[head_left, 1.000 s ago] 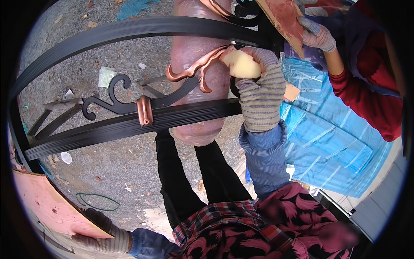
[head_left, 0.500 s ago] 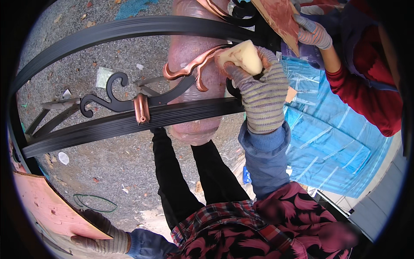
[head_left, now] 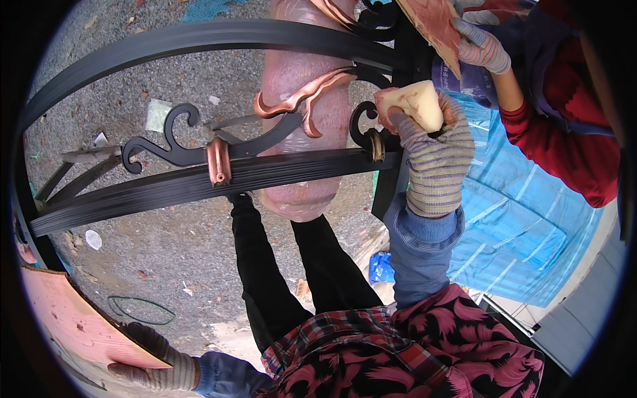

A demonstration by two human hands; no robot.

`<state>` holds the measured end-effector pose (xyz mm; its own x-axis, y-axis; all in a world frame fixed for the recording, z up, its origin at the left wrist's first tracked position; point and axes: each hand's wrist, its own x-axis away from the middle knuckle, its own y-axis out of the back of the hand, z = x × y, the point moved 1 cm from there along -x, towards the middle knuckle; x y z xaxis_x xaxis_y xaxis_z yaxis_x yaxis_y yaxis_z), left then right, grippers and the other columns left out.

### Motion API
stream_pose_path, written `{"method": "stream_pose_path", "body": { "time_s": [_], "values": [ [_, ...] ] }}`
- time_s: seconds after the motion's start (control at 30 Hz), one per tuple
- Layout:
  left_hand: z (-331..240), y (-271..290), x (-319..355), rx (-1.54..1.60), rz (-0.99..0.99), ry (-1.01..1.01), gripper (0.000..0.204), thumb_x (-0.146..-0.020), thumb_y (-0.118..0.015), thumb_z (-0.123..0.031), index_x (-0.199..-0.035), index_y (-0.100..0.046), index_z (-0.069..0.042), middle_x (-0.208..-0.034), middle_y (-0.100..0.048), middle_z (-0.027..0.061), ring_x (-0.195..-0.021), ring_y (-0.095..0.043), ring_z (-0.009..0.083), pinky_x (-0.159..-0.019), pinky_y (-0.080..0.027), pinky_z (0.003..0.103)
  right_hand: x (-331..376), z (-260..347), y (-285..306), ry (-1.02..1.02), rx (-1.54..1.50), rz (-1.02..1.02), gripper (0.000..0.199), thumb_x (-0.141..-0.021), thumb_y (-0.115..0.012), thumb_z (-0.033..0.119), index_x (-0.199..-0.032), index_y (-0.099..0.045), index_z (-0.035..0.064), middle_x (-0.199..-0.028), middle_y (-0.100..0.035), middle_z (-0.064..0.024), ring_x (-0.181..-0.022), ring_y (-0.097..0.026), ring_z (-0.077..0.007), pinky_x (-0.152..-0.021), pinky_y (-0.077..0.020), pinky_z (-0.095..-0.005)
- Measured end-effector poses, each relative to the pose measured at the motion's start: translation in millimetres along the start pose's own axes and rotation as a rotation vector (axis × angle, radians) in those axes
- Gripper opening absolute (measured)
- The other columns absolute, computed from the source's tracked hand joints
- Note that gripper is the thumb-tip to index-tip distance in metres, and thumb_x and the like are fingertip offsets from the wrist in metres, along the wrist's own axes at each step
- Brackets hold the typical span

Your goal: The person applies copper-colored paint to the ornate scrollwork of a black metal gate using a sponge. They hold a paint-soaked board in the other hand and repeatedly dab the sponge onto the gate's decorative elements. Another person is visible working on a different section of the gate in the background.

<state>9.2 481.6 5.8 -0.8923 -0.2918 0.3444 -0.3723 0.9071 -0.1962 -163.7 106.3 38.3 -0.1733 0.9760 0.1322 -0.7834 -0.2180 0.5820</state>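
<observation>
My right hand (head_left: pixel 434 156), in a striped knit glove, is closed around a cream sponge (head_left: pixel 419 106) with copper-brown smears. It is just right of a small black scroll (head_left: pixel 363 126) with a dull gold clasp (head_left: pixel 377 146). Leftward on the black metal frame (head_left: pixel 265 166) are a copper-coloured leaf (head_left: pixel 292 99) and a copper-coloured clasp (head_left: pixel 218 161) on a larger black scroll (head_left: pixel 179 154). At the lower left my left hand (head_left: pixel 162 368), also gloved, grips the edge of a pink, stained board (head_left: pixel 86 322).
A thick pinkish roll wrapped in clear film (head_left: pixel 302 192) lies under the frame. At the right, a co-worker's gloved hand (head_left: pixel 488 53) holds another stained board (head_left: pixel 431 26). Blue plastic sheeting (head_left: pixel 517 205) covers the right side. Litter dots the grey ground (head_left: pixel 166 252).
My right hand has moved right and slightly down with the sponge, away from the copper-coloured leaf, uncovering the small scroll and gold clasp. My left hand stays on the board.
</observation>
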Motion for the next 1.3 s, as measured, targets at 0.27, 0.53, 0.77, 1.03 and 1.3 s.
{"method": "stream_pose_path", "body": {
  "time_s": [0.27, 0.53, 0.77, 1.03, 1.3],
  "values": [
    [5.6, 0.2, 1.6, -0.249, -0.011, -0.182, 0.037, -0.086, -0.045, -0.022, -0.114, -0.046, 0.002, -0.117, -0.046, 0.0094, -0.108, -0.042, 0.0173, -0.095, -0.032, 0.032, -4.1, 1.7, 3.9, 0.077, 0.138, 0.008, 0.040, -0.066, -0.070, 0.007, -0.099, -0.050, -0.0039, -0.083, -0.059, -0.0097, -0.070, -0.058, -0.0123, -0.063, -0.0472, -0.0204],
    [-13.6, -17.2, 17.8, -0.266, -0.002, -0.243, 0.038, -0.082, -0.052, -0.022, -0.110, -0.049, 0.002, -0.115, -0.047, 0.0117, -0.110, -0.040, 0.0202, -0.097, -0.028, 0.033, 5.2, 7.4, 8.3, -0.018, -0.164, 0.028, 0.038, -0.068, -0.069, 0.011, -0.099, -0.051, -0.0029, -0.084, -0.059, -0.0086, -0.070, -0.057, -0.0109, -0.064, -0.0466, -0.0201],
    [-38.8, -44.6, 28.5, -0.125, 0.111, -0.257, 0.040, -0.079, -0.056, -0.018, -0.114, -0.047, -0.002, -0.119, -0.044, 0.0119, -0.113, -0.038, 0.0203, -0.098, -0.027, 0.032, 14.5, 9.1, 18.4, -0.158, -0.244, 0.018, 0.036, -0.068, -0.067, 0.006, -0.099, -0.051, -0.0029, -0.082, -0.058, -0.0074, -0.066, -0.054, -0.0094, -0.057, -0.0445, -0.0191],
    [-58.0, -90.7, 1.9, 0.523, 0.210, 0.170, 0.048, -0.069, -0.069, -0.016, -0.108, -0.050, 0.005, -0.112, -0.049, 0.0154, -0.104, -0.046, 0.0231, -0.092, -0.034, 0.034, 6.9, -1.5, 19.3, -0.230, -0.457, -0.147, 0.032, -0.069, -0.066, 0.003, -0.096, -0.051, -0.0011, -0.082, -0.058, -0.0061, -0.070, -0.056, -0.0105, -0.058, -0.0457, -0.0189],
    [-72.6, -128.9, -75.8, 0.388, 0.674, 0.347, 0.040, -0.084, -0.051, -0.024, -0.112, -0.044, 0.002, -0.110, -0.048, 0.0135, -0.103, -0.046, 0.0239, -0.092, -0.034, 0.032, 34.3, -4.0, -24.2, -0.366, -0.564, -0.425, 0.033, -0.068, -0.068, 0.006, -0.096, -0.053, -0.0021, -0.079, -0.058, -0.0053, -0.067, -0.053, -0.0079, -0.056, -0.0434, -0.0179]
  ]
}}
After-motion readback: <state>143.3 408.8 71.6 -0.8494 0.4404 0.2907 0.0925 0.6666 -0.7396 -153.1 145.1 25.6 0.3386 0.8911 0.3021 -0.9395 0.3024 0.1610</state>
